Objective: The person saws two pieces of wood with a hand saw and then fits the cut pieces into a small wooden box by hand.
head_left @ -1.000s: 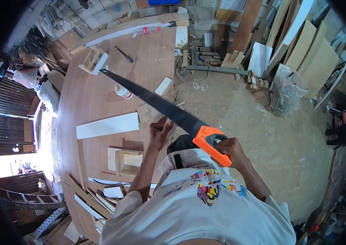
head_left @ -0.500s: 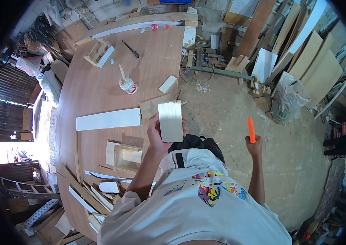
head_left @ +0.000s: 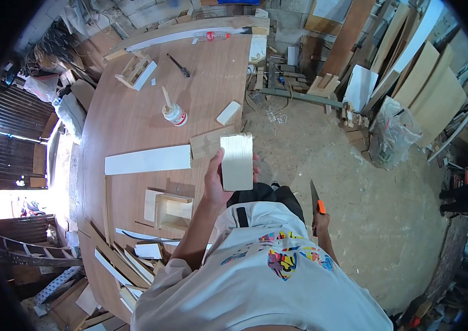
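My left hand [head_left: 215, 179] is closed around a short rectangular piece of wood [head_left: 237, 163], thumb on its left edge and fingertips showing at its right. The wood's pale broad face is turned up toward me, in front of my waist. Off to my right, over the floor, my right hand [head_left: 320, 222] grips what looks like a handsaw [head_left: 315, 196]. Its dark blade tapers away from me, and an orange part shows beside the fist. A loose flat wooden piece [head_left: 206, 143] lies at the table edge, just beyond my left hand.
On the wooden table [head_left: 134, 129] are a long white board [head_left: 148, 160], an open wooden box [head_left: 174, 212], a white jar with a stick [head_left: 175, 115], a small white block [head_left: 228, 112] and a dark screwdriver-like tool [head_left: 179, 65]. Scrap strips [head_left: 126, 265] pile up near me. Boards [head_left: 438, 88] lean at right.
My right hand has moved inward and lower, and the tool has turned so its dark blade shows where mostly orange showed before. My left hand and the wood have shifted slightly right.
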A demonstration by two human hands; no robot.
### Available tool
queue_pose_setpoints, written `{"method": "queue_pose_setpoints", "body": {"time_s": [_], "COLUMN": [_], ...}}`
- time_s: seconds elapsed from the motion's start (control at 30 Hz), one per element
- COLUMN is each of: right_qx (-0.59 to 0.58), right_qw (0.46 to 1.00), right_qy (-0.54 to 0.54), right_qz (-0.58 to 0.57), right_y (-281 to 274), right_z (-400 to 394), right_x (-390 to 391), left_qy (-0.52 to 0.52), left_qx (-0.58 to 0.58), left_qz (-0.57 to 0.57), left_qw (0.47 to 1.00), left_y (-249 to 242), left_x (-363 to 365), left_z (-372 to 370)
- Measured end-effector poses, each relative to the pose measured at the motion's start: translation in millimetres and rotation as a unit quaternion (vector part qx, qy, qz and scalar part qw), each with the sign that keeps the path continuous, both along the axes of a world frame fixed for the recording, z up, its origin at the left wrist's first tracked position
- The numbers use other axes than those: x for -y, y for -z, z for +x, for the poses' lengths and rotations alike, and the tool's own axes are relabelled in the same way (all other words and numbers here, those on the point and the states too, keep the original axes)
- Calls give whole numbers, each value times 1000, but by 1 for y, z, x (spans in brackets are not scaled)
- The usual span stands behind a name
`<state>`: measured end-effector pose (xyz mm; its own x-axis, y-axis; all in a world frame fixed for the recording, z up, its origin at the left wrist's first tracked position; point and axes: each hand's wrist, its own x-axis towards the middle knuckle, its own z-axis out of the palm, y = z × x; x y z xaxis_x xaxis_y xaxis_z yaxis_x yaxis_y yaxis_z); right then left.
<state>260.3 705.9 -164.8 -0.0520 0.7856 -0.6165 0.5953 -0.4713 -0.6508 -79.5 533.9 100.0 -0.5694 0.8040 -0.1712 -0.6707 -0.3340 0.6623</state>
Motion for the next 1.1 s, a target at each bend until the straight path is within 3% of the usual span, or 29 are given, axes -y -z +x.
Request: {"method": "queue_pose_setpoints", "body": {"time_s": [0.1,0.2,0.3,0.37,0.77,0.9,0.97,1.0,1.1], "right_qx": [33,54,105,115,103,105,85,86,45], "right_qw": [999,997,991,990,991,991,993,993,998], "right_qy": [15,-43,-72,-62,-77,-76,-77,-77,-29], "right_qz": [-27,-33,-27,-47,-39,-35,-27,-28,-33], "right_y": [10,15,14,13,12,11,17,12,-17], "right_z": [10,19,21,23,21,18,18,15,-2], "right_x": [8,13,16,19,14,16,17,19,20], "left_qy": [49,73,22,-16,-40,-29,-48,-48,-92], "left_qx": [-4,-1,-81,-233,-260,-251,-278,-277,-328], "left_qz": [-19,-3,-59,-115,-40,-93,-208,-210,-356], "left_qw": [999,997,995,966,964,963,936,937,870], "left_y": [7,5,1,16,24,28,49,67,166], "left_x": [3,2,3,5,25,27,24,25,41], "left_z": [-4,-4,-1,-7,-10,-15,-22,-26,-37]}}
